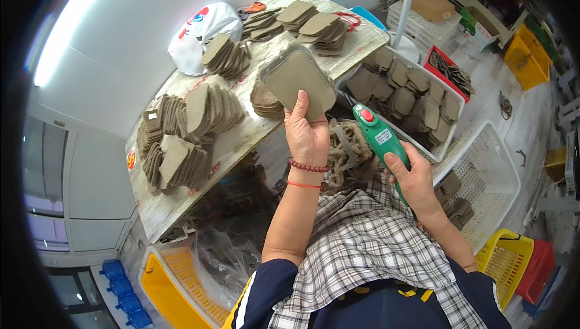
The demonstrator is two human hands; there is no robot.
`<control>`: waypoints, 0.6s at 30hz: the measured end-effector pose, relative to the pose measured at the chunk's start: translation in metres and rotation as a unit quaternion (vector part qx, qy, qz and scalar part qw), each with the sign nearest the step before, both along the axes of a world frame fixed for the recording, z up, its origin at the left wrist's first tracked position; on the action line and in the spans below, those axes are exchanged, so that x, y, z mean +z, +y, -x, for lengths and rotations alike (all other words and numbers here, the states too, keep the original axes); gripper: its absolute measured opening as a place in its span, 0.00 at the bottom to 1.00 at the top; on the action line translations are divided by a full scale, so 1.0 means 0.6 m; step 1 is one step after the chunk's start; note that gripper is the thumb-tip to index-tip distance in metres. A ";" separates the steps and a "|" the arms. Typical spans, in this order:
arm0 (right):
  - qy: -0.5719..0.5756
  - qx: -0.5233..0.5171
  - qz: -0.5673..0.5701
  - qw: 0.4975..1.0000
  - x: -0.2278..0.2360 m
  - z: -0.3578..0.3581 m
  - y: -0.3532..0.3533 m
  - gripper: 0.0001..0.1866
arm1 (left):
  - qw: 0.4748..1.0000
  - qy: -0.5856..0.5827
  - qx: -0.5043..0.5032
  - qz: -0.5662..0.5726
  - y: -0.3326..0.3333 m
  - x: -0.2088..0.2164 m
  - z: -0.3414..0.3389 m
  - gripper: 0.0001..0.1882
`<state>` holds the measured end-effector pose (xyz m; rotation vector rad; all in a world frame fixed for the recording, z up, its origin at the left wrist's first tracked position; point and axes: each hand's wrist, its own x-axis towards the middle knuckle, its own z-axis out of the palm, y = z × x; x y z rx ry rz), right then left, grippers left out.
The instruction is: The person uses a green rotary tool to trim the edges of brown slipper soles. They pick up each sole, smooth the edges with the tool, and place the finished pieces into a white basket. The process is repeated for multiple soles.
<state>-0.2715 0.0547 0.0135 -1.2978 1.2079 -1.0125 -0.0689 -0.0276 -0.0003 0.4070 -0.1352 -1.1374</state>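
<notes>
My left hand (pixel 307 136) grips a grey-brown, rounded-square fabric pad (pixel 300 80), thumb on its face and fingers hidden beneath. The pad is tilted up over the table's right edge. Closed around a green handheld power tool (pixel 379 136) is my right hand (pixel 414 178). That tool has a red button and a thin dark tip, which points up and left toward the pad, apart from it. Behind the held pad sits a stack of similar pads (pixel 264 101). Below my hands, a bundle of stringy brown scraps (pixel 347 154) lies beside my checked apron.
On the worn table (pixel 241 142) stand several pad stacks (pixel 208 110), a white plastic bag (pixel 205 33) and red-handled scissors (pixel 349 20). At right, a white crate (pixel 456 125) holds more pads, near a white basket (pixel 489 166) and a pole (pixel 408 6). A yellow basket (pixel 175 281) stands lower left.
</notes>
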 end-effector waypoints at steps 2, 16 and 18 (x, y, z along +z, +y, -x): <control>-0.002 -0.010 -0.009 1.000 0.008 0.006 0.004 0.23 | 0.999 0.030 -0.026 0.000 -0.004 -0.003 0.017 0.19; -0.003 -0.032 0.005 0.999 0.026 0.011 0.003 0.24 | 0.993 -0.021 -0.110 -0.023 0.023 -0.020 0.066 0.15; -0.002 -0.034 0.006 0.999 0.027 0.013 -0.001 0.24 | 0.991 -0.027 -0.128 -0.028 0.033 -0.021 0.072 0.15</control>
